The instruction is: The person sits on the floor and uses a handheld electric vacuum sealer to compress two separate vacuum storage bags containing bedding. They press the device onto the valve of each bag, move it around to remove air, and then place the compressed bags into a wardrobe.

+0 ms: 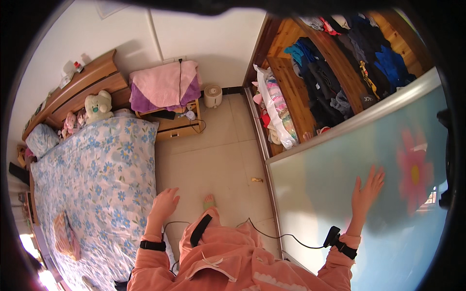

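My right hand (368, 187) lies with fingers spread on or just in front of the glossy sliding wardrobe door (324, 185), which bears a pink flower picture (415, 171). Whether the palm touches the panel cannot be told. Beyond the door's metal edge (349, 120), the wooden wardrobe (295, 94) stands open, with dark and blue clothes (324, 80) on its shelves. My left hand (165, 203) holds nothing, its fingers loosely bent beside the edge of the bed with a blue-flowered cover (105, 185). Both wrists wear black straps with cables.
A nightstand (174, 135) under a pink and purple towel (164, 83) stands by the headboard, near a round cream appliance (213, 96). Stuffed toys (98, 105) rest on the bed. A small gold-coloured object (257, 180) lies on the tiled floor (207, 160). Cables hang near my legs.
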`<state>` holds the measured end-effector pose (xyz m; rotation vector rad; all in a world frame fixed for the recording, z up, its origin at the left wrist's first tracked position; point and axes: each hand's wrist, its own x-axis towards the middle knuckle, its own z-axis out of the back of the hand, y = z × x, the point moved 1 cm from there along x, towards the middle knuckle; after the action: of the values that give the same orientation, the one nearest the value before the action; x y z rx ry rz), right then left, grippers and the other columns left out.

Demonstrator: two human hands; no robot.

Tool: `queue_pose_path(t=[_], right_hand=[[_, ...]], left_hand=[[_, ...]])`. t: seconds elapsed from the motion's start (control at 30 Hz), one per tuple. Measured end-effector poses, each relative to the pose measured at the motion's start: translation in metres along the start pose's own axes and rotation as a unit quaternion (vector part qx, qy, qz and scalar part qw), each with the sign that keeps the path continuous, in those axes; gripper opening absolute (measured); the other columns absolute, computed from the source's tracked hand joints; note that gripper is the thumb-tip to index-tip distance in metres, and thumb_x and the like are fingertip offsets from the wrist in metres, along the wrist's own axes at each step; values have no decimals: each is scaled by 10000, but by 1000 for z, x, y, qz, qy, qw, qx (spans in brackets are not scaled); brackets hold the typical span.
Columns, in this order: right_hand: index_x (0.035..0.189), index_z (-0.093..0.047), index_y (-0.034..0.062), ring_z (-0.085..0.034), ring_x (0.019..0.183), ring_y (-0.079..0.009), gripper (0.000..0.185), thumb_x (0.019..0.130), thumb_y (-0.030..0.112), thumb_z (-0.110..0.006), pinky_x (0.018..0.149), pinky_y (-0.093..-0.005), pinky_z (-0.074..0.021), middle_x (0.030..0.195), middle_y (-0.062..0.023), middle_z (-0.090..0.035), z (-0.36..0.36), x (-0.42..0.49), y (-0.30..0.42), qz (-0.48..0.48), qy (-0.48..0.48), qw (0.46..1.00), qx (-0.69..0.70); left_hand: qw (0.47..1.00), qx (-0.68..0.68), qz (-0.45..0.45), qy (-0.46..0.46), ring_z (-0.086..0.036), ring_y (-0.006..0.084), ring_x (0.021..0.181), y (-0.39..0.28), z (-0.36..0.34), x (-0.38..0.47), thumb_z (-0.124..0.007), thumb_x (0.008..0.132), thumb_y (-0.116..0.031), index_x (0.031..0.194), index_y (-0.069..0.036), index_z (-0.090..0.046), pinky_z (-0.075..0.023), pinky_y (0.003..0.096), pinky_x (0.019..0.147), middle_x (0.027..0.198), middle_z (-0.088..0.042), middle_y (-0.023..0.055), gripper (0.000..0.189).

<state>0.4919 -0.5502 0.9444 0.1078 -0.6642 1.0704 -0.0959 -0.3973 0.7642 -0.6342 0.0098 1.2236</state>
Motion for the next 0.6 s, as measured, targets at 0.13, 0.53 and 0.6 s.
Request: queue_pose_path(t=[0.13, 0.53, 0.6], right_hand=[[1482, -361, 110, -232, 1438, -396, 588, 945, 226, -573, 1156, -546, -196, 1554, -177, -280, -27, 17, 36, -4, 33, 999, 23], [1270, -578, -1, -667, 1034, -293, 461, 928, 300, -654, 873, -373, -508, 1185, -189, -660, -289, 24, 163, -200, 320, 786, 490], [1259, -574, -13, -658, 1016, -216, 474, 941, 331, -646, 871, -321, -509, 1139, -138, -678, -366, 34, 186, -309, 356, 634, 613]], left_hand=[[1000, 8, -3, 6, -614, 371, 1037, 8, 14, 33, -587, 914, -234, 1244, -106, -577, -514, 462, 860, 1172, -623, 158, 355], [994, -16, -64, 88, -619, 377, 1023, -45, -1, 193, -584, 919, -268, 1249, -116, -584, -511, 461, 865, 1152, -638, 164, 364], [994, -5, -36, 108, -625, 375, 1015, -51, 0, 229, -584, 919, -271, 1242, -120, -591, -515, 458, 858, 1158, -639, 160, 357]])
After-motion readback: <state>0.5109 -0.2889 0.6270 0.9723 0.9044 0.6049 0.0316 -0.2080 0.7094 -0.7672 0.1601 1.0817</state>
